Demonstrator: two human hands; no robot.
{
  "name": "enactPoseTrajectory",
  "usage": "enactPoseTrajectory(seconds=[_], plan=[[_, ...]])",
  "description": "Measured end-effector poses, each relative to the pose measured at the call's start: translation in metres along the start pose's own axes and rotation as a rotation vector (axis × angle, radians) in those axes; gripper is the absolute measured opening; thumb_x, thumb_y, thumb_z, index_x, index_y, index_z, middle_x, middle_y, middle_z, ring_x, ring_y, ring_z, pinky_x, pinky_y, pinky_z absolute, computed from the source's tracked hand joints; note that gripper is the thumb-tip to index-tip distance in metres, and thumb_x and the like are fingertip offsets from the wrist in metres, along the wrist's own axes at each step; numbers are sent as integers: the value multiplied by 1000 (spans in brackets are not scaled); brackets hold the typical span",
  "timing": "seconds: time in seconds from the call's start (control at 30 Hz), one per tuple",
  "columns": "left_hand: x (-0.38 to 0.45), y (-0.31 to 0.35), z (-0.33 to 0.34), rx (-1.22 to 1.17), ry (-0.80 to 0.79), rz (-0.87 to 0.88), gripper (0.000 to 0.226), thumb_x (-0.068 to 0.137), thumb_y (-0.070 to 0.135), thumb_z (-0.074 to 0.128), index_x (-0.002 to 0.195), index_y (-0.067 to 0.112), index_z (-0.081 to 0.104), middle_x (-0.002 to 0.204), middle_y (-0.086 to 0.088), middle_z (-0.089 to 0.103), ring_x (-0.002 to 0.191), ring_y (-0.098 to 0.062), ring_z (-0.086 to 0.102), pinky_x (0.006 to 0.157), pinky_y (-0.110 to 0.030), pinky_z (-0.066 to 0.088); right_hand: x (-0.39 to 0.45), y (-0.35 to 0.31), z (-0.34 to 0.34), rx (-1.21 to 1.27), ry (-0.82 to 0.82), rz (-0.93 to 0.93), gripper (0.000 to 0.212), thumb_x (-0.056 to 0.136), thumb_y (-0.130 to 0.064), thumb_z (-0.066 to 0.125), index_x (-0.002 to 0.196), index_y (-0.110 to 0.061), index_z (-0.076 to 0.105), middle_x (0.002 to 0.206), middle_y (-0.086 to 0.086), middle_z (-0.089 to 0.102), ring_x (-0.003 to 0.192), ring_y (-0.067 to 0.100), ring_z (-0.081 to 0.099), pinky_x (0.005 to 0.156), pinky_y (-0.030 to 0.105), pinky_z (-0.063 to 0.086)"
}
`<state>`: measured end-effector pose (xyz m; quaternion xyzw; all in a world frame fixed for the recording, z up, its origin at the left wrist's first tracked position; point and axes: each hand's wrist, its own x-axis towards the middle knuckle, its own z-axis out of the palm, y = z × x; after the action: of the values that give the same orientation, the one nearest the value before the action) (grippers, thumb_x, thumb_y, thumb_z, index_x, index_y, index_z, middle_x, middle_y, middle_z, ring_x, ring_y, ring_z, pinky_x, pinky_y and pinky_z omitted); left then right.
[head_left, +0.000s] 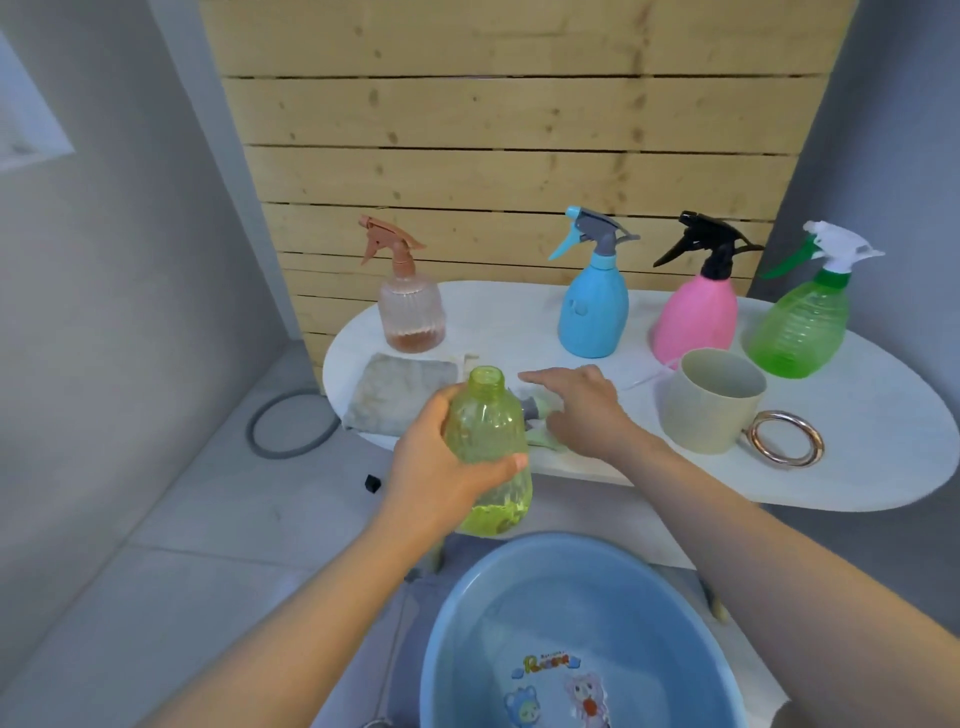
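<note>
A blue plastic basin (457, 613) printed with cartoon animals sits just below my arms. Above it, my left hand (441, 462) grips an uncapped yellow-green bottle (485, 431), fingers and thumb wrapped round its body, holding it upright at the near edge of the white oval table (857, 467). My right hand (579, 408) lies flat, fingers straight, over a pale green spray head (543, 441) on the tabletop. A folded cloth (400, 395), a beige mug (711, 415) and four capped spray bottles stand behind.
</note>
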<state>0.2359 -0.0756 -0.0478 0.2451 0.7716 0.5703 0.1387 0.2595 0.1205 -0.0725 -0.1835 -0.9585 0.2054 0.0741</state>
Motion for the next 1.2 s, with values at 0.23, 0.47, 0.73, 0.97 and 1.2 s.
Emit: enactPoseTrajectory(seconds=[0.23,0.47,0.73,0.97,1.2], plan=[[7,-3,-1,-34,14,1,65,49,32,84,105,41,52,103,14,67,98,-3,64,90,-37,54,25,4,24,-221,-120,-76,37,90,-12,47,120,-34,51,112,-4,54,113,23,42,85,35,24],[-6,6,-7,-52,32,-45,68,51,31,86,112,33,55,101,12,68,94,-5,66,85,-37,56,12,-1,0,116,132,-76,35,89,-10,59,124,-13,57,123,4,60,111,25,55,91,27,37],[-30,10,-5,-74,9,-42,64,61,14,88,115,29,56,101,9,69,94,-9,66,85,-39,56,-17,-37,-81,905,404,-8,24,87,-13,65,109,-22,60,117,4,64,113,15,57,100,30,44],[-35,6,7,-47,-3,-15,79,47,32,84,120,29,54,108,7,67,101,-13,64,89,-41,54,-64,-39,-109,1257,414,48,44,76,-23,68,118,-12,57,96,8,68,103,27,64,92,35,52],[-32,-10,20,166,-62,28,76,53,26,88,119,33,51,109,11,62,105,-12,58,92,-31,48,-87,-24,-115,1399,463,111,18,91,-12,58,109,-8,59,99,12,66,94,21,68,81,25,52]])
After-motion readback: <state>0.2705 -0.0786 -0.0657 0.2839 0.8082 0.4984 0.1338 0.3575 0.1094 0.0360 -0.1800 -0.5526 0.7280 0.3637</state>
